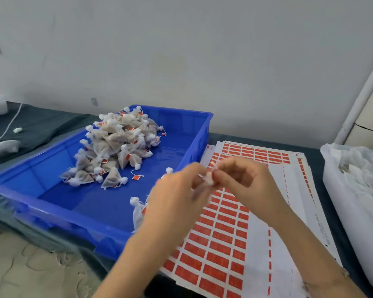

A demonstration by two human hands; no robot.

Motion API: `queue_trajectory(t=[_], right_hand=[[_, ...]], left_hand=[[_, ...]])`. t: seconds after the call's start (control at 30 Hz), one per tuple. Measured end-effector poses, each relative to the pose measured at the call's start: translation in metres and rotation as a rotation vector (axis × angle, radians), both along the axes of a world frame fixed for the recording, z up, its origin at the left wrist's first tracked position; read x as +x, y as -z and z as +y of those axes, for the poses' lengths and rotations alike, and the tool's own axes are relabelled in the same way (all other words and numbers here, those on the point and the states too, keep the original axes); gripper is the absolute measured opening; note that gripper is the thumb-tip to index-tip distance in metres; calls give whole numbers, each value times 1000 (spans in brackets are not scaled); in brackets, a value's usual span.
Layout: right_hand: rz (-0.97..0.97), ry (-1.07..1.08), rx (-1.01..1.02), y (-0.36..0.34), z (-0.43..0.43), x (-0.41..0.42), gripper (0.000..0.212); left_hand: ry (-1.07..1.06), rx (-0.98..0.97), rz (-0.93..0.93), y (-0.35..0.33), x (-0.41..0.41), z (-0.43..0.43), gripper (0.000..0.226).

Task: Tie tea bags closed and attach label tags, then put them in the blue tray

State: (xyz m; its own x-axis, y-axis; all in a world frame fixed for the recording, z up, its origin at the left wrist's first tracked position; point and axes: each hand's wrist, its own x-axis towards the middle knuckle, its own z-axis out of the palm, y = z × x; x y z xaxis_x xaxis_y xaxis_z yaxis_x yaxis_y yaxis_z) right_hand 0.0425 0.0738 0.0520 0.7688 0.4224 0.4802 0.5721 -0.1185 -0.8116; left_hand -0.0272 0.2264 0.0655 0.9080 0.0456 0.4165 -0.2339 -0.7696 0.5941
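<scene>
As you hold it up, tea bag (208, 179): over label sheets (220, 239), just right of blue tray (91, 203).
Your L hand (177, 194): fingers curled, pinching bag.
Your R hand (246, 179): fingers curled, pinching bag too.
Tray: pile of tied bags (114, 151) inside.
</scene>
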Motion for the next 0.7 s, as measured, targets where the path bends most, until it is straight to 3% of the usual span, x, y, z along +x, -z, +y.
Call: queue_trajectory(t=[0.17, 0.33, 0.47, 0.57, 0.7], right_hand=[[-40, -97, -4, -26, 62, 10, 13], [-75, -131, -273, -6, 105, 19, 20], [-110, -142, -477, 21, 111, 21, 23], [-189, -75, -405, 31, 105, 16, 21], [-245, 43, -265, 34, 81, 1, 14]], left_hand=[[-161, 110, -150, -33, 6, 61, 8], [-254, 193, 113, -7, 29, 103, 11], [-206, 200, 389, 15, 32, 111, 12], [-219, 266, 493, 19, 30, 111, 22], [-298, 405, 374, 5, 22, 92, 30]])
